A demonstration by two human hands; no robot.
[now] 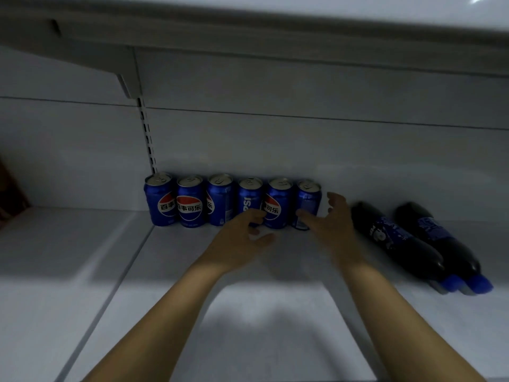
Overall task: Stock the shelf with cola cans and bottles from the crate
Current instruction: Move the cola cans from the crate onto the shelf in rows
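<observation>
Already six cola cans (pixel 220 201) stand upright in one row against the back wall (pixel 275 144) of the shelf (pixel 275 312), side by side and touching or nearly so; the end can (pixel 308 205) closes the row on the right. The right hand (pixel 330 224) sits at that can with its fingers spread apart, thumb at the can's lower front and the other fingers just beside its right flank; whether any of them touches the metal I cannot tell, but nothing is gripped. The left hand (pixel 242 232) hovers low in front of the fourth and fifth cans, fingers loosely curled and holding nothing.

Just to the right of the right hand, two dark cola bottles (pixel 399 238) lie on their sides, pressed together; their long axes run from the back wall outward and rightward, blue caps (pixel 479 283) pointing toward the shelf's front edge. The right hand is clearly the nearer one, so my guess is that standing them up would fall to it, reaching sideways and taking a bottle across its body rather than by the cap; lying round, they may roll if nudged.

No crate is in view.
</observation>
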